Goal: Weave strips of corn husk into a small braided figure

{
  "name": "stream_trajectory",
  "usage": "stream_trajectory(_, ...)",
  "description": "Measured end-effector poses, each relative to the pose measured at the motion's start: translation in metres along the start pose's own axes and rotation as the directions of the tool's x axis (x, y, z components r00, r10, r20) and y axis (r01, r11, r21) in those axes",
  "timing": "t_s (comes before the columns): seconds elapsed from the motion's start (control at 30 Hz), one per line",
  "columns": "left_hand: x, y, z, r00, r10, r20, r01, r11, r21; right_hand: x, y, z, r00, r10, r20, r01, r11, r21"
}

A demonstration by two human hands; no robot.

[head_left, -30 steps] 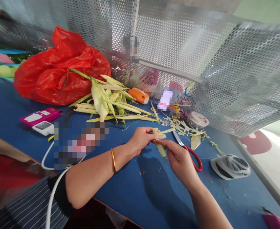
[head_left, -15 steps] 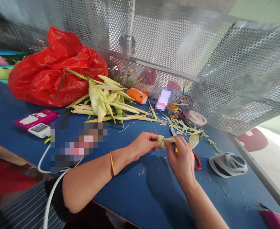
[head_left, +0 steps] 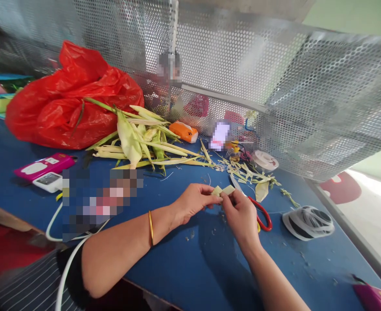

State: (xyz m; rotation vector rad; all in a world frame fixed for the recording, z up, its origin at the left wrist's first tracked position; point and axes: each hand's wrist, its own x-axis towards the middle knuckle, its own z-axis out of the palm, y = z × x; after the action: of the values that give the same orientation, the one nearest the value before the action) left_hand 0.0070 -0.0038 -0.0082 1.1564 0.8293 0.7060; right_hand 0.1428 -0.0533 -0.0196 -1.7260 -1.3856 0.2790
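- The husk pile [head_left: 129,138] lies beyond the left hand [head_left: 193,202], well apart.
- This left hand is closed in a pinch on the pale husk piece [head_left: 228,190].
- The right hand [head_left: 242,216] also pinches it; neither is nearer.
- Scissors [head_left: 264,214] lie just beyond the right hand.
- The husk piece sits between both hands' fingertips; its long axis, half hidden, I cannot tell.

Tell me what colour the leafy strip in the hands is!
The leafy strip is pale yellowish green, seen best in the head view.
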Motion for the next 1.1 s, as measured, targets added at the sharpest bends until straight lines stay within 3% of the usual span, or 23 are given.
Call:
stream_trajectory(0.17, -0.001, 0.001, 0.003, 0.998, 0.008, -0.065, -0.011, 0.999, -0.044, 0.002, 0.004, 0.003, 0.984, 0.162, 0.076, -0.177, 0.936, 0.303)
stream_trajectory(0.3, -0.002, 0.006, 0.003, 0.997, 0.008, -0.074, -0.01, 0.999, -0.037, 0.005, 0.007, 0.004, 0.916, 0.315, 0.247, -0.395, 0.816, 0.422)
stream_trajectory(0.37, -0.002, 0.007, 0.003, 0.996, -0.018, -0.09, 0.016, 1.0, -0.026, 0.007, 0.009, 0.003, 0.953, 0.274, 0.132, -0.304, 0.87, 0.388)
stream_trajectory(0.43, -0.002, 0.008, 0.003, 0.993, -0.045, -0.108, 0.043, 0.999, -0.015, 0.009, 0.01, 0.0, 0.996, 0.079, -0.043, -0.066, 0.965, 0.255)
stream_trajectory(0.47, -0.002, 0.008, 0.002, 0.993, -0.051, -0.111, 0.05, 0.999, -0.009, 0.009, 0.01, -0.002, 0.996, -0.044, -0.082, 0.057, 0.985, 0.163)
stream_trajectory(0.53, -0.001, 0.007, 0.002, 0.995, -0.047, -0.088, 0.047, 0.999, 0.008, 0.01, 0.009, -0.006, 0.974, -0.223, -0.045, 0.225, 0.973, 0.051)
stream_trajectory(0.6, -0.001, 0.006, 0.0, 0.999, -0.027, -0.047, 0.029, 0.999, 0.035, 0.01, 0.007, -0.008, 0.967, -0.253, 0.021, 0.251, 0.964, 0.087)
stream_trajectory(0.73, -0.001, 0.002, -0.002, 1.0, 0.015, 0.021, -0.016, 0.997, 0.078, 0.008, 0.007, -0.005, 0.993, -0.06, 0.102, 0.029, 0.96, 0.277)
stream_trajectory(0.9, -0.001, 0.003, -0.002, 0.997, 0.057, 0.055, -0.063, 0.992, 0.108, 0.007, 0.008, -0.002, 0.966, 0.08, 0.247, -0.189, 0.871, 0.454)
stream_trajectory(1.1, -0.001, 0.004, 0.001, 0.999, 0.023, -0.038, -0.019, 0.995, 0.094, 0.005, 0.004, -0.001, 0.951, 0.201, 0.236, -0.291, 0.842, 0.454)
